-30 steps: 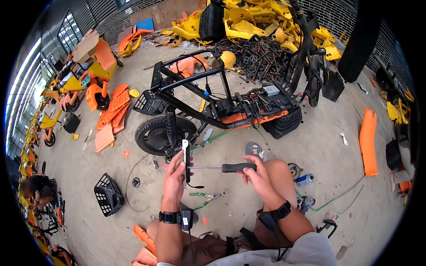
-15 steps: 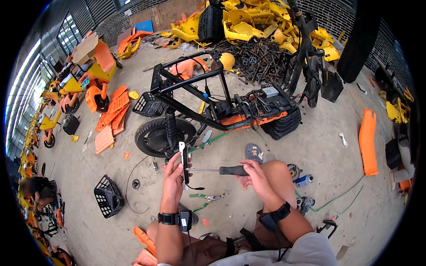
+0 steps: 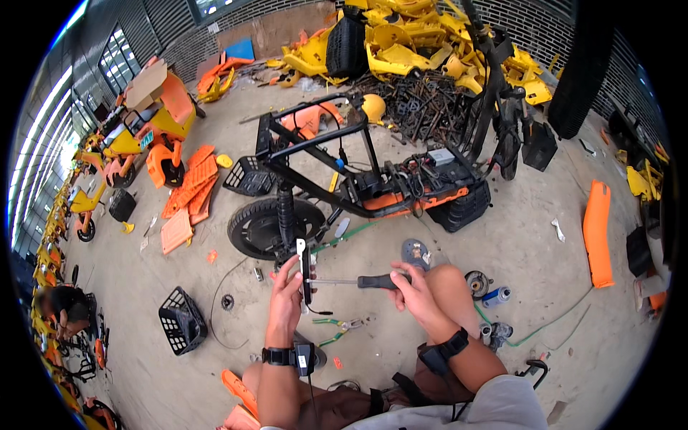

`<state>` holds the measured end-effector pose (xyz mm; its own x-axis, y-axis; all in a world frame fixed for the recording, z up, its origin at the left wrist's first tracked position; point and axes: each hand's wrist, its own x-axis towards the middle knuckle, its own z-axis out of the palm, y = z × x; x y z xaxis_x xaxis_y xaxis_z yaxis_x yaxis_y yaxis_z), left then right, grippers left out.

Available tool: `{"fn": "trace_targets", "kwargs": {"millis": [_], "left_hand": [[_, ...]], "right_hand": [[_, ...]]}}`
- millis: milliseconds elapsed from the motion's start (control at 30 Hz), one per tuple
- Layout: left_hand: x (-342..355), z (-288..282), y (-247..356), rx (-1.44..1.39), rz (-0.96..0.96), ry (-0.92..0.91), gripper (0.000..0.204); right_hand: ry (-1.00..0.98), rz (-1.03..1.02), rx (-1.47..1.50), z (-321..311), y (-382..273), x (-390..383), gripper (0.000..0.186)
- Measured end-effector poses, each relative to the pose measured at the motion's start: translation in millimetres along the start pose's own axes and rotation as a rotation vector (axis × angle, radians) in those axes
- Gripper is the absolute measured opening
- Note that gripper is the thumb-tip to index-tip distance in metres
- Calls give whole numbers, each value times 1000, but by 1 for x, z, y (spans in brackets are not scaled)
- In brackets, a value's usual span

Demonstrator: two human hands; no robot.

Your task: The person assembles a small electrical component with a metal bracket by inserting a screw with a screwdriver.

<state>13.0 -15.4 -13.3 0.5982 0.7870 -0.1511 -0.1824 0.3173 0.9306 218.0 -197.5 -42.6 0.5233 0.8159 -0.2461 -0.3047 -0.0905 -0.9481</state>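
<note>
My left hand [image 3: 287,297] grips a narrow black and white bar-shaped part [image 3: 306,269], held upright, with a short black cable hanging from its lower end. In my right hand [image 3: 413,290] is a screwdriver [image 3: 376,282] with a dark handle, lying level. Its metal shaft points left, and the tip meets the side of the bar part near my left fingers. Just beyond my hands stands a stripped black scooter frame [image 3: 315,147] with its wheel [image 3: 261,228] at the left. Green-handled pliers [image 3: 342,328] rest on the floor below the bar part.
A black basket [image 3: 181,320] sits on the floor at left. A spray can [image 3: 496,297] and a round metal part [image 3: 477,284] lie right of my knee. Orange panels [image 3: 192,186], a long orange piece [image 3: 597,233] and heaped yellow panels [image 3: 401,43] surround the frame. Another person [image 3: 66,308] crouches far left.
The whole view has shifted slightly, so the scene sits a little further right. Both hands keep their holds, and the screwdriver tip stays against the bar part.
</note>
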Motion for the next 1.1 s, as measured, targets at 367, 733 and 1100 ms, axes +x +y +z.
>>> {"fn": "trace_targets", "kwargs": {"millis": [367,733,1100], "left_hand": [[-16,-29,-7,-60,0,10,45],[-6,-11,-9,-59,-56,-58,45],[2,5,-4,-87,-63,-64,42]], "right_hand": [[-171,73,94,8,11,1,41],[-49,42,92,-3,-3,-1,35],[16,111,187,-7,-10,-2,29]]}}
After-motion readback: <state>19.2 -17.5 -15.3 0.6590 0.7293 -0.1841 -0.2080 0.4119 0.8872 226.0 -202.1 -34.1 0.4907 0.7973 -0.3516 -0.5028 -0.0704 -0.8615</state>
